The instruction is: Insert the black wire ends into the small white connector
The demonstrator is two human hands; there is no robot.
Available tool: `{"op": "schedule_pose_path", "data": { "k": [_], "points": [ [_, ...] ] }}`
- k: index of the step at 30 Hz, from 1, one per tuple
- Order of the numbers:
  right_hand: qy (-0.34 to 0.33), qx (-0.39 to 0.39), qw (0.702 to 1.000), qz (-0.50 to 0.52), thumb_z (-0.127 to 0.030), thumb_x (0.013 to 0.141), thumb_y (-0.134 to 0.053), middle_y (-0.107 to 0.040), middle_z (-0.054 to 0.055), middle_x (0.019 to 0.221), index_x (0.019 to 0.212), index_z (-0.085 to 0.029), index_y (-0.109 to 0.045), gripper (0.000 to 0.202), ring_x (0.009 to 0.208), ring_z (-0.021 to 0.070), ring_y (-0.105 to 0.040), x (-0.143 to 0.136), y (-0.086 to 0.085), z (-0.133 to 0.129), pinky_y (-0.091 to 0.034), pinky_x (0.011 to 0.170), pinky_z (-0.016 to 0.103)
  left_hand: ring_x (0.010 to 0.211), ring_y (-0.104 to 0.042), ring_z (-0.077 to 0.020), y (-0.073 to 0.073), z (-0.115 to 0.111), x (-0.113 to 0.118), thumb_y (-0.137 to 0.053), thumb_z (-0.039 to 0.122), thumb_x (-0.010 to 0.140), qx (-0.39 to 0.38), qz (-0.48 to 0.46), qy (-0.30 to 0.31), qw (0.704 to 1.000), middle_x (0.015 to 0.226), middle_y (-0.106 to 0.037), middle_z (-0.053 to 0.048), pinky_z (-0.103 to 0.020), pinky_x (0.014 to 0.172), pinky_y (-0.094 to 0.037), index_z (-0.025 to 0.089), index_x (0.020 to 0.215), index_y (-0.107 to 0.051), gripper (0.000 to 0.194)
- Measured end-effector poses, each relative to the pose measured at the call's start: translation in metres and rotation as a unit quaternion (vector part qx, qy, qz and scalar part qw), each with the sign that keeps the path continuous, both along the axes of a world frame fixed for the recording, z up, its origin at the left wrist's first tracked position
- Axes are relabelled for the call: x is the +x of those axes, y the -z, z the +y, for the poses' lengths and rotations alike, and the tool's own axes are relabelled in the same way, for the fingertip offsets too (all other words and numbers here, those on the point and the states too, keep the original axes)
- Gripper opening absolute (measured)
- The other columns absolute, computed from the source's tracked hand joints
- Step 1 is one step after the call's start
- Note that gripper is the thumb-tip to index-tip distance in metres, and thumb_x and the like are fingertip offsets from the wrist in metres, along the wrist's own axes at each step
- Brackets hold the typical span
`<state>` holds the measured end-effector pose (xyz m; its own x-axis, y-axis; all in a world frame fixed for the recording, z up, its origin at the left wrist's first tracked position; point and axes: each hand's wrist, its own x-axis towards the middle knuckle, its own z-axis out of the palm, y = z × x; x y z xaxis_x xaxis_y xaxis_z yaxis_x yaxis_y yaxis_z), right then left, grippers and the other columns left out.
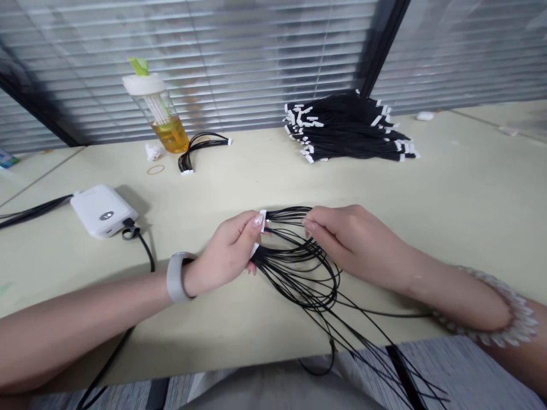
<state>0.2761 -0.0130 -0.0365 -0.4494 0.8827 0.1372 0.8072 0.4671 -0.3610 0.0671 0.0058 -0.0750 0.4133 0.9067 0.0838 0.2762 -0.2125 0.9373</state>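
Between my hands lies a black wire harness (294, 273), its many thin wires looping and trailing over the table's front edge. My left hand (233, 242) pinches a white connector (263, 221) at the harness's upper end. A second white connector (255, 249) peeks out beneath its fingers. To the right, my right hand (348, 236) is closed on some of the black wires, thumb against bent forefinger. Its exact grip on individual wires is partly hidden. The loose wire ends hang down to the lower right.
Stacked at the back is a pile of black harnesses (350, 128) with white connectors. A bottle of amber liquid (168, 131) stands near a short harness (200, 147) and a rubber band (155, 169). On the left a white power bank (103, 210) has a black cable (147, 250) running under my left arm.
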Motion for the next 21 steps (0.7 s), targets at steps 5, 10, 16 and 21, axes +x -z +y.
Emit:
{"op": "schedule_pose_path", "data": {
  "k": [5,10,16,21],
  "points": [
    [-0.006,-0.010,1.000,0.024,-0.025,0.092,-0.036,-0.051,-0.001,0.061,0.069,-0.018,-0.046,0.026,0.055,0.0104,-0.044,-0.0003,-0.0006,0.0001,-0.030,0.056,0.026,0.038,-0.047,-0.0038,0.0011,0.0000,-0.0004,-0.039,0.043,0.093,0.006,-0.016,0.009,1.000,0.061,-0.043,0.004,-0.012,0.030,-0.044,0.016,0.072,-0.047,0.035],
    [-0.016,-0.042,0.998,0.053,-0.023,0.091,-0.037,-0.044,-0.004,0.056,0.065,-0.019,-0.042,0.027,0.052,0.0088,-0.039,-0.0023,-0.0015,0.0000,-0.028,0.054,0.024,0.036,-0.047,-0.0033,0.0020,0.0005,-0.0010,-0.038,0.043,0.094,0.005,-0.013,0.014,1.000,0.059,-0.042,0.005,-0.011,0.030,-0.043,0.016,0.074,-0.046,0.034],
    [-0.032,-0.097,0.990,0.094,-0.023,0.092,-0.036,-0.044,-0.004,0.055,0.060,-0.018,-0.038,0.033,0.052,0.0079,-0.041,-0.0030,-0.0012,0.0015,-0.030,0.054,0.023,0.037,-0.047,-0.0039,0.0024,0.0009,-0.0017,-0.038,0.042,0.094,0.012,-0.009,0.015,1.000,0.058,-0.041,0.005,-0.012,0.031,-0.042,0.016,0.070,-0.044,0.035],
    [-0.039,-0.135,0.983,0.114,-0.027,0.093,-0.035,-0.046,-0.004,0.054,0.058,-0.018,-0.039,0.037,0.052,0.0082,-0.044,-0.0019,0.0006,0.0036,-0.034,0.056,0.023,0.037,-0.047,-0.0043,-0.0003,0.0000,-0.0008,-0.038,0.044,0.093,0.012,-0.002,0.016,1.000,0.059,-0.042,0.005,-0.013,0.030,-0.041,0.017,0.069,-0.043,0.036]
  ]
}}
